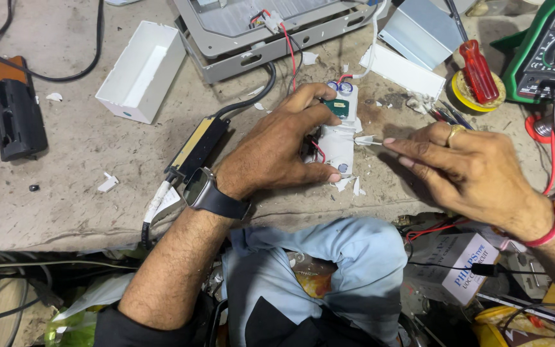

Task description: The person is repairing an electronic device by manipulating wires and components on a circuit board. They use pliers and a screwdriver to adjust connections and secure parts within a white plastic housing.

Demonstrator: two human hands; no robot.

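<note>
White circuit module (338, 138) at frame centre is gripped by the left hand (277, 148), its left edge hidden under fingers. Right hand (464, 170) at 3 o'clock is pinched on a thin white sliver (367, 139) touching the module. Grey metal housing (258, 32) at 12 o'clock and green multimeter (550, 48) at 2 o'clock are cut off.

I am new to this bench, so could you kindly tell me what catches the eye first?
At the centre, the left hand pins down a small white circuit module while the right hand pinches a white sliver beside it. A green multimeter sits top right, and an open white plastic case lies upper left.
</note>
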